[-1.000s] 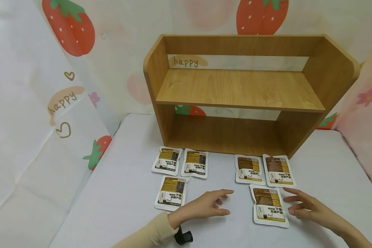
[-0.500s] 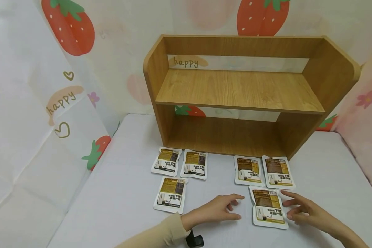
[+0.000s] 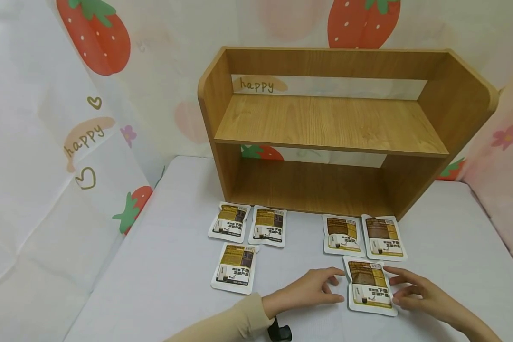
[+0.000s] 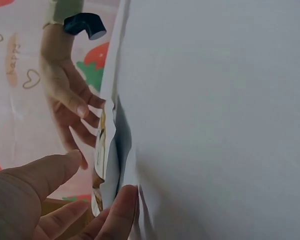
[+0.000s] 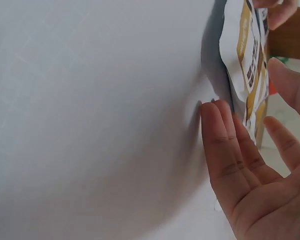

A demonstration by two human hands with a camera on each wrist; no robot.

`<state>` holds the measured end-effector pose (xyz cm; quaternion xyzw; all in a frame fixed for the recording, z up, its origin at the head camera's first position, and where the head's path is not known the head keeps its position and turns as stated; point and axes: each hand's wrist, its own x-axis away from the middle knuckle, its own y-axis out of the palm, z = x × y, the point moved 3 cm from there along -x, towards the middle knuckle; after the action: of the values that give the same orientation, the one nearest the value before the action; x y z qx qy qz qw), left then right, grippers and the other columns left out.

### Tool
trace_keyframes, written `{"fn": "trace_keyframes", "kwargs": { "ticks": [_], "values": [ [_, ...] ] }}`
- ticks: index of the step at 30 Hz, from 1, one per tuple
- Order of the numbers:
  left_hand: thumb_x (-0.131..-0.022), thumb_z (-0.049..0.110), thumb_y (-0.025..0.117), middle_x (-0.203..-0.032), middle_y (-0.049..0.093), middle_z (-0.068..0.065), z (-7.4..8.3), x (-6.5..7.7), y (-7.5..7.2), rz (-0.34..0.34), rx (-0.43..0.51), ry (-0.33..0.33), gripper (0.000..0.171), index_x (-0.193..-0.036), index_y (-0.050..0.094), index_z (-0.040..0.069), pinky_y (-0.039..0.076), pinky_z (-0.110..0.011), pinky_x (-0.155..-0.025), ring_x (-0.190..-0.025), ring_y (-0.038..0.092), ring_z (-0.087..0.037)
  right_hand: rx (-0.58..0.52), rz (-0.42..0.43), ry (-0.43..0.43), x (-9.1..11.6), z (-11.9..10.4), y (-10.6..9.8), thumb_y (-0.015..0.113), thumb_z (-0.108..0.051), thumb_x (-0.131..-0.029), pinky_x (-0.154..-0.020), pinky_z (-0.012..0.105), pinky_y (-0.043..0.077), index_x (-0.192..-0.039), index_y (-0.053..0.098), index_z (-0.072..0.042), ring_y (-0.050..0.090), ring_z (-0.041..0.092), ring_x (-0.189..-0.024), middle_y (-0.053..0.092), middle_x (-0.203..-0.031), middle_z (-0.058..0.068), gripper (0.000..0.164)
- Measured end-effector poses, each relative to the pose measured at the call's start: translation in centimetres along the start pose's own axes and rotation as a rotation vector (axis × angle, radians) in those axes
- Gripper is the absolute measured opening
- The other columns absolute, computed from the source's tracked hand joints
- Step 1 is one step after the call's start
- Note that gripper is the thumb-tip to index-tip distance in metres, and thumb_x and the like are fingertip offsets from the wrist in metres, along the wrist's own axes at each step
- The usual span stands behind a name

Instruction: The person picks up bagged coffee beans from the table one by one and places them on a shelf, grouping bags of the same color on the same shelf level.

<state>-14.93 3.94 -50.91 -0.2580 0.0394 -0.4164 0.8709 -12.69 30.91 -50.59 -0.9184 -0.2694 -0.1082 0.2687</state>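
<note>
A flat white pouch [image 3: 371, 286] with a brown and yellow label lies on the white table, nearest the person on the right side. My left hand [image 3: 311, 288] is at its left edge, thumb and fingers spread apart, fingertips close to the rim. On the opposite side, my right hand [image 3: 424, 295] has its fingertips right at the pouch's right edge, fingers loosely bent. In the left wrist view the pouch [image 4: 106, 160] appears edge-on between both hands. The right wrist view shows the pouch [image 5: 242, 55] beside the right hand's fingers [image 5: 217, 125], which rest low by the table.
Two similar pouches [image 3: 343, 235] [image 3: 384, 237] lie just behind the front one. On the left are three more pouches [image 3: 229, 222] [image 3: 268, 226] [image 3: 235, 268]. A two-tier wooden shelf [image 3: 331, 123] stands at the back, before a strawberry-print cloth [image 3: 166, 61].
My left hand has moved right, up to the pouch's left edge. The right hand has shifted slightly left, closer to the pouch's right edge. The pouches stay where they were.
</note>
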Motion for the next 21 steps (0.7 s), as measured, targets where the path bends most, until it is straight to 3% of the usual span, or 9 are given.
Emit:
{"fn": "trace_keyframes", "kwargs": {
  "ticks": [3, 9, 16, 21],
  "values": [
    [-0.087, 0.023, 0.066, -0.114, 0.062, -0.007, 0.1, -0.5, 0.2, 0.004, 0.016, -0.005, 0.054, -0.136, 0.045, 0.012, 0.047, -0.011, -0.067, -0.072, 0.06, 0.004, 0.014, 0.008, 0.014, -0.1, -0.2, 0.1, 0.064, -0.02, -0.087, -0.07, 0.023, 0.049, -0.141, 0.029, 0.001, 0.058, 0.014, -0.091, 0.051, -0.118, 0.022, 0.068],
    [-0.087, 0.022, 0.066, -0.114, 0.063, -0.005, 0.2, -1.4, 0.6, 0.022, 0.013, -0.002, 0.054, -0.136, 0.046, 0.013, 0.047, -0.01, -0.067, -0.071, 0.061, 0.004, 0.044, 0.026, -0.067, -0.3, -0.4, 0.3, 0.065, -0.02, -0.086, -0.071, 0.021, 0.048, -0.139, 0.035, 0.001, 0.058, 0.005, -0.089, 0.049, -0.121, 0.026, 0.065],
    [-0.085, 0.02, 0.068, -0.111, 0.063, -0.003, 0.2, -2.0, 1.1, 0.041, 0.045, 0.004, 0.052, -0.133, 0.05, 0.012, 0.047, -0.01, -0.065, -0.068, 0.06, 0.005, 0.011, 0.05, -0.021, -0.7, 0.2, 0.9, 0.068, -0.021, -0.084, -0.07, 0.022, 0.049, -0.137, 0.038, 0.005, 0.054, 0.001, -0.088, 0.047, -0.124, 0.028, 0.066],
    [-0.085, 0.018, 0.068, -0.111, 0.064, -0.002, 0.2, -2.3, 1.2, 0.042, 0.06, -0.001, 0.049, -0.13, 0.053, 0.009, 0.048, -0.01, -0.065, -0.068, 0.061, 0.005, 0.03, 0.067, -0.047, -0.8, 0.1, 1.1, 0.069, -0.021, -0.083, -0.068, 0.021, 0.047, -0.135, 0.04, 0.005, 0.055, 0.002, -0.084, 0.049, -0.121, 0.026, 0.065]
  ]
}}
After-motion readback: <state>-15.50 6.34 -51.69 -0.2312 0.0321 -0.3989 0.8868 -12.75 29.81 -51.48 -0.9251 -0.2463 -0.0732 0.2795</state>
